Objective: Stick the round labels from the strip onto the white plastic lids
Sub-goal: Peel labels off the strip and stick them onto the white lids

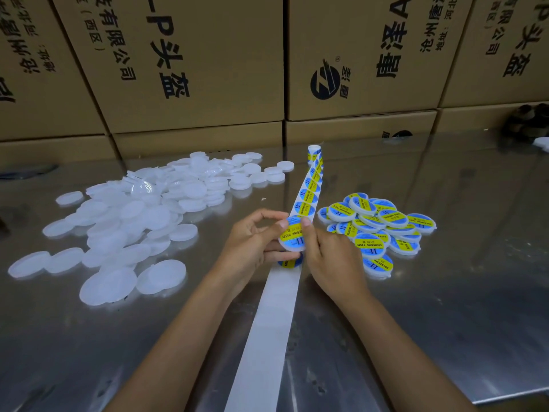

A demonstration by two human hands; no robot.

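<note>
Head view puts your two hands over the middle of the shiny steel bench (pixel 445 307). Your left hand (pixel 252 245) has its grip closed round a white round plastic lid (pixel 292 237), thumb on the top edge and fingers curled beneath it. A blue and yellow round label already lies across that lid's face. Your right hand (pixel 329 257) sits just beside it, its thumb laid against the lid's right edge; you can't tell from here how the rest of its fingers close, as they curl out of sight beneath.

Under both hands runs the long white backing strip (pixel 267 337), bare from the near edge of the bench up to your hands. One label shows on it just below the lid, and beyond your hands it carries a row of blue and yellow labels (pixel 307 200) up to a small roll (pixel 314 151) standing at the far end.

To your left lies a wide loose heap of plain white lids (pixel 142 221), many overlapping, a few lying singly near the front. To your right, just beside the strip, sits a smaller pile of labelled lids (pixel 383 224), stacked on one another.

Behind the bench stands a wall of brown cardboard boxes (pixel 184 69) printed with black characters. At the far right edge, dark blurred objects (pixel 528 120) rest on the bench; you can't make out what they are.
</note>
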